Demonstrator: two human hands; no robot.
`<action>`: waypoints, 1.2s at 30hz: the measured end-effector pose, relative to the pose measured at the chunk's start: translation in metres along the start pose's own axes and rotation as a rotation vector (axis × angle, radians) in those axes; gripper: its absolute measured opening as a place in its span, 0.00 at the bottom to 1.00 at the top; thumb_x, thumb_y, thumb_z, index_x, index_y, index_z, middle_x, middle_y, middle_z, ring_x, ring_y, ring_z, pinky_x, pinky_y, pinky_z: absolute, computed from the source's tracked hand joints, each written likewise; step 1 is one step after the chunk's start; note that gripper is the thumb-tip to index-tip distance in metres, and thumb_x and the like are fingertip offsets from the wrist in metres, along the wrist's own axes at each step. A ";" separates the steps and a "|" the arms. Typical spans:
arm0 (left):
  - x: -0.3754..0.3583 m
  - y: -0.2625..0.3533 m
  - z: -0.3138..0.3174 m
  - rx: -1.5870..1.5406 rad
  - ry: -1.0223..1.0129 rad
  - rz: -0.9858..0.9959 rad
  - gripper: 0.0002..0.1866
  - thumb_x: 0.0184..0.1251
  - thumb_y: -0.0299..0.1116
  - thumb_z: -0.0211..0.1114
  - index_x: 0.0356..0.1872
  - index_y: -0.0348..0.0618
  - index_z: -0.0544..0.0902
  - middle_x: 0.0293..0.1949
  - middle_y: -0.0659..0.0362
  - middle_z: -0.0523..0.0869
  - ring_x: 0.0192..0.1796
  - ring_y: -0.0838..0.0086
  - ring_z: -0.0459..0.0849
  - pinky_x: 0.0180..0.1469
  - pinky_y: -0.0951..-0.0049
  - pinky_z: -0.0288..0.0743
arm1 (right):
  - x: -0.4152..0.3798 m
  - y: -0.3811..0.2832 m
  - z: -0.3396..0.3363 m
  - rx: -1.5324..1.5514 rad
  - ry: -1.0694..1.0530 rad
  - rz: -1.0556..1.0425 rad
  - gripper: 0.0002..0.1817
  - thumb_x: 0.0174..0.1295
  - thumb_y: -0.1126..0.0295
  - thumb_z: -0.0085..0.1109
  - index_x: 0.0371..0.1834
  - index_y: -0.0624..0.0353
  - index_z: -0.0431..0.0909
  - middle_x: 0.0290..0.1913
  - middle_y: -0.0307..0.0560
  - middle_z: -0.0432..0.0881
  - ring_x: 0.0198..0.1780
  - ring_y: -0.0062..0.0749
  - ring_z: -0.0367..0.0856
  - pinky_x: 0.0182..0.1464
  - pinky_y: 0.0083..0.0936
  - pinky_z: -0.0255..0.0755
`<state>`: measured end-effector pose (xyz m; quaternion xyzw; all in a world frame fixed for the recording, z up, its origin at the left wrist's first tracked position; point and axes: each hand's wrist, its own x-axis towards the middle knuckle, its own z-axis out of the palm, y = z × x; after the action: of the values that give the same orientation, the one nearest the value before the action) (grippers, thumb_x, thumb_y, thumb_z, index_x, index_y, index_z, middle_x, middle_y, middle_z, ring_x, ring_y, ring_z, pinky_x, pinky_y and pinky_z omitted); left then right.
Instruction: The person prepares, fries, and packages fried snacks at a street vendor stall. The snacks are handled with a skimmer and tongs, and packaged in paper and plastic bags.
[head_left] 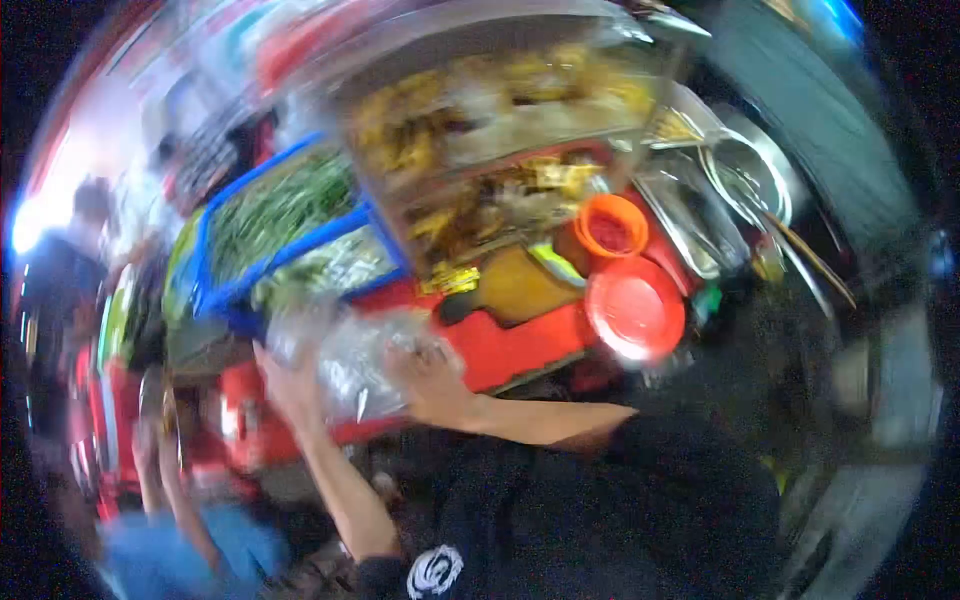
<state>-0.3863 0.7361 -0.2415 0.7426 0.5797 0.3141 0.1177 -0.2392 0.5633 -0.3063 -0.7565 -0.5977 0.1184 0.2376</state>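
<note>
A clear plastic bag [362,372] is stretched between my two hands above the front of the red counter. My left hand [290,378] grips its left side, the fingers smeared by motion. On the other side, my right hand [432,388] is closed on the bag, fingers pointing left. Whatever lies inside the bag is too blurred to make out. Just beyond the bag sits a blue crate [202,262] with leafy greens [285,215] and paler cut vegetables [345,262] in separate compartments.
A glass display case [400,215] holds yellowish food. Right of it are an orange tub [611,226], a stack of red plates [636,308], a wooden cutting board [520,288], metal trays [690,215] and a pot [748,178]. Another person's hands [155,440] work at left.
</note>
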 end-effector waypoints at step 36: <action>-0.042 0.012 -0.092 0.067 0.425 0.341 0.24 0.61 0.31 0.66 0.58 0.33 0.76 0.54 0.42 0.78 0.58 0.52 0.77 0.62 0.54 0.69 | -0.007 0.134 -0.105 -0.159 0.442 0.149 0.24 0.52 0.68 0.60 0.54 0.63 0.74 0.49 0.61 0.79 0.53 0.55 0.76 0.55 0.46 0.71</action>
<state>-0.4374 0.6757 -0.1774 0.7506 0.4678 0.4588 -0.0858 -0.0786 0.5109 -0.2844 -0.8224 -0.4811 -0.0799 0.2929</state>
